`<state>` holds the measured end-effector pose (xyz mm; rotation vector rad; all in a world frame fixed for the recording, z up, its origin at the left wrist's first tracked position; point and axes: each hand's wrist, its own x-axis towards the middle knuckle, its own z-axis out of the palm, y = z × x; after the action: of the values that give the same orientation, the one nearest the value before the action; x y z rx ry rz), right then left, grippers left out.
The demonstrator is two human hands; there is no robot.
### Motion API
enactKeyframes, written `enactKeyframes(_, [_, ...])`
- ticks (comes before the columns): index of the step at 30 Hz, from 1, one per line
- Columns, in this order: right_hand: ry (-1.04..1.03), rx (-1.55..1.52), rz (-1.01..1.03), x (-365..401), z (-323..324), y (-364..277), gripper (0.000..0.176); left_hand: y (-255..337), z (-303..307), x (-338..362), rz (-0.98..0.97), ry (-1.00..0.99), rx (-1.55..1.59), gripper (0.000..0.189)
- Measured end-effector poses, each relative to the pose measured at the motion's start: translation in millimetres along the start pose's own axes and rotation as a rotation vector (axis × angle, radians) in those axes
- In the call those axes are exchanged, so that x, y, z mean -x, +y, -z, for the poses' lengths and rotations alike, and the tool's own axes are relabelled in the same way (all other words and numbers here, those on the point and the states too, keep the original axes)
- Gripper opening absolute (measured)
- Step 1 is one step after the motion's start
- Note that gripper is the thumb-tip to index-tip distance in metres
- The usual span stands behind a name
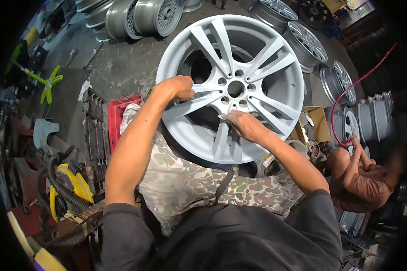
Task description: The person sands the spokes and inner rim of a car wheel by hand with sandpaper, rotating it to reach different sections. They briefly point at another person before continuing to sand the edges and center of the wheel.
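Note:
A light grey alloy wheel rim (236, 88) with paired spokes faces up in front of my lap, tilted a little. My left hand (180, 87) is closed at the left pair of spokes, its curled fingers against the rim; anything inside the fist is hidden. Just below the centre bore, my right hand (243, 125) pinches a small pale scrap (222, 117), too small to name, near the top of the lower spokes. Bolt holes ring the centre. Camouflage cloth (181, 174) covers my legs beneath the rim.
More rims (165, 18) stand at the back and on the right. A co-worker (362, 180) crouches at right near a red hose (365, 77). To the left are a red crate (117, 118), a yellow machine with black hose (74, 183) and a green star-shaped stand (49, 82).

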<state>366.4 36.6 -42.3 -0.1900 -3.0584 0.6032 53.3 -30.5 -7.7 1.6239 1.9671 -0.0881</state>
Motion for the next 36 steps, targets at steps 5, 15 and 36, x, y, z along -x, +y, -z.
enactKeyframes(5, [0.099, -0.099, -0.281, 68.4, 18.4, -6.7, 0.022, 11.5, 7.0, 9.5, -0.07, -0.015, -0.074, 0.042])
enactKeyframes(15, [0.522, -0.341, -0.608, 110.2, -72.8, -61.9, 0.03, 69.5, 0.4, 34.9, -0.257, 0.15, -0.009, 0.039])
enactKeyframes(36, [0.703, -0.295, -0.699, 119.7, -105.6, -92.9, 0.027, 138.7, -131.7, 30.2, -0.786, 0.272, -0.535, 0.043])
